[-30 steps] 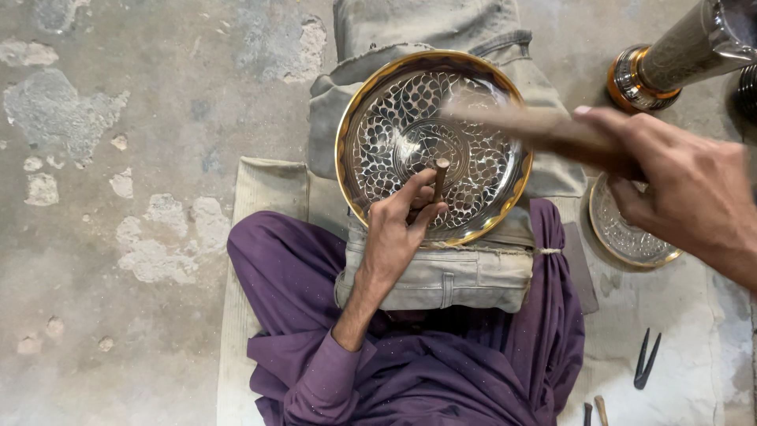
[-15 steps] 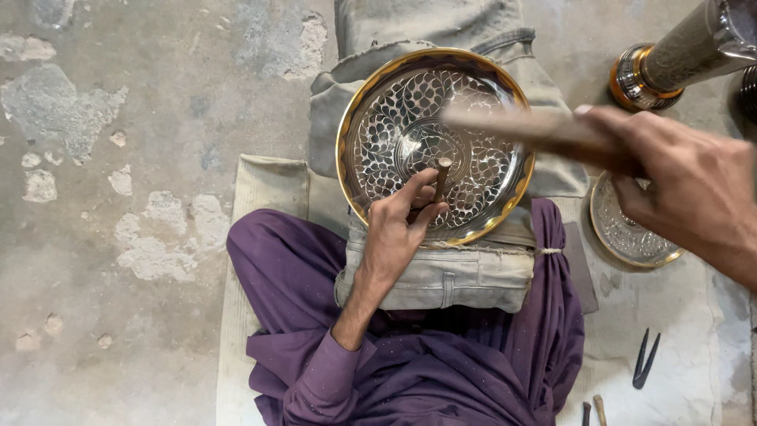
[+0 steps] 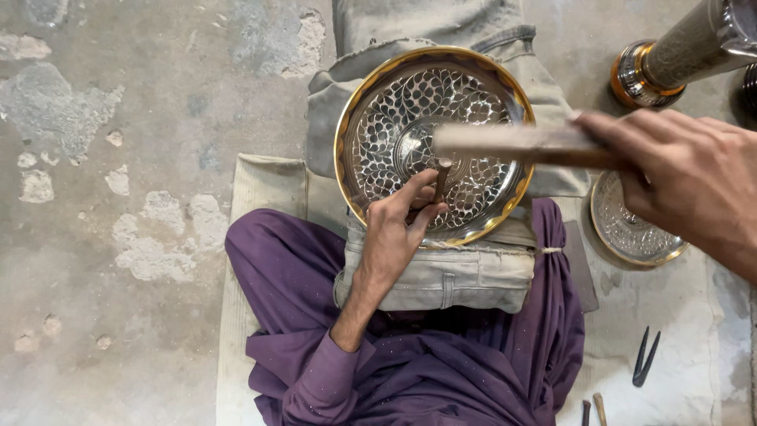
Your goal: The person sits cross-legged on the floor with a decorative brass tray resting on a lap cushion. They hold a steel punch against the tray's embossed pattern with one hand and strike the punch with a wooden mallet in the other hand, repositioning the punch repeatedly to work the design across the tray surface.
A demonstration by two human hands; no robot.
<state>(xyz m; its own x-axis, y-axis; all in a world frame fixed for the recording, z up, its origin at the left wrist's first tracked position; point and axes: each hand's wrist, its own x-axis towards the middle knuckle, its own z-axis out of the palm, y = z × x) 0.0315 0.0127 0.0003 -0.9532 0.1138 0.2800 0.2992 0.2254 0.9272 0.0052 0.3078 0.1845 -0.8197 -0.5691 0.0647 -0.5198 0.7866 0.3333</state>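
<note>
hammer (image 3: pixel 520 146) blurred, punch (image 3: pixel 440 178) tip hidden

I read this as a floor-level metal-engraving workshop. A round, gold-rimmed metal tray with chased leaf patterns (image 3: pixel 410 118) lies on folded grey denim padding (image 3: pixel 441 272). Around it spreads a worn, patchy concrete floor (image 3: pixel 118 197); right of the tray sit a smaller engraved dish (image 3: pixel 631 233) and black metal dividers (image 3: pixel 644 359).
</note>
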